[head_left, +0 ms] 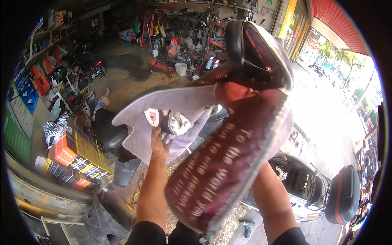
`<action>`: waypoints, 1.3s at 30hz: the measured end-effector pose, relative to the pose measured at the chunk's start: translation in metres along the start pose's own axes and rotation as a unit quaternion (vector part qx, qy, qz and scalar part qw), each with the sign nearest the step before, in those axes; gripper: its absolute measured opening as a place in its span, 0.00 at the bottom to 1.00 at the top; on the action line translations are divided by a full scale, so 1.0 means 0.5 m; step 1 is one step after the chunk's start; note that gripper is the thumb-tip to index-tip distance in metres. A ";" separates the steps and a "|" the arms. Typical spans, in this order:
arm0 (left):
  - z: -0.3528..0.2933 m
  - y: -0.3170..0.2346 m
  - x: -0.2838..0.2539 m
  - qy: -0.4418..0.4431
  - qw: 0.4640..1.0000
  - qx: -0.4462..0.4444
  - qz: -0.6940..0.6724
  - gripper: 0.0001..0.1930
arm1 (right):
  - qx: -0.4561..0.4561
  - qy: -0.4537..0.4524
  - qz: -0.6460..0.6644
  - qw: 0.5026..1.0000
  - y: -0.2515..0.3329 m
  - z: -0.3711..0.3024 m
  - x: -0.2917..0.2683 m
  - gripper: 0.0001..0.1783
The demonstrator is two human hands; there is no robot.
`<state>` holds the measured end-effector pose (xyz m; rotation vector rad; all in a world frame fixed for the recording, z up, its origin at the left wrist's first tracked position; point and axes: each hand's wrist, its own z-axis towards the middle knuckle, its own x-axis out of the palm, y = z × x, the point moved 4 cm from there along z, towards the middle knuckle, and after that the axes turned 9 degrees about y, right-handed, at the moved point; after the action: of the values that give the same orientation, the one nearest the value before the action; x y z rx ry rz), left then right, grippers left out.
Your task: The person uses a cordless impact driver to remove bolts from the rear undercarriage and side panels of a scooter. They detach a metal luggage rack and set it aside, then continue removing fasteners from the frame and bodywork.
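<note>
A large padded scooter wind cover, maroon with pale printed lettering outside, hangs folded in front of me. Its grey fleece lining spreads out to the left. At the top it bulges into a black and maroon part. My left hand is up against the lining with its fingers apart. Just above it sit a white patch with a cartoon face and a round opening with pale lining. My right forearm rises behind the maroon panel, which hides that hand.
A scooter with a black top box stands at right. A cordless drill lies on the ground near my feet. Orange and black cartons, a black seat and a grey plastic panel are at left. Behind are a red floor jack and a white bucket.
</note>
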<state>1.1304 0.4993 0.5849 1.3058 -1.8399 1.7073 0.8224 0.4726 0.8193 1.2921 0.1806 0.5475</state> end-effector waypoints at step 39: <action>0.194 0.800 -0.420 -0.090 0.896 -0.276 0.336 0.19 | 0.479 -0.331 -0.079 0.809 -0.970 -0.969 -0.414 0.17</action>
<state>0.9680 0.4449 0.1560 0.6354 -2.8381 1.1511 0.5762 0.7079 0.1893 2.3545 -0.0440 -0.2361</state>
